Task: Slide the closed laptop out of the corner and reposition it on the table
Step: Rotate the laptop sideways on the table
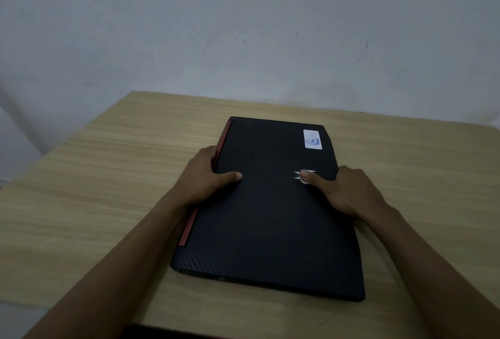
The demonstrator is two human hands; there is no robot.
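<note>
A closed black laptop (270,211) lies flat on the light wooden table (94,176), its long side running away from me. A red strip runs down its left edge and a white sticker (313,139) sits near its far right corner. My left hand (208,176) grips the left edge, thumb lying on the lid. My right hand (343,190) holds the right edge, thumb resting on the silver logo. The fingers of both hands curl out of sight beside the edges.
A grey-white wall (243,27) stands directly behind the table's far edge, a short gap beyond the laptop. The table's left corner (134,92) and left edge drop off to the floor. Bare wood extends left and right of the laptop.
</note>
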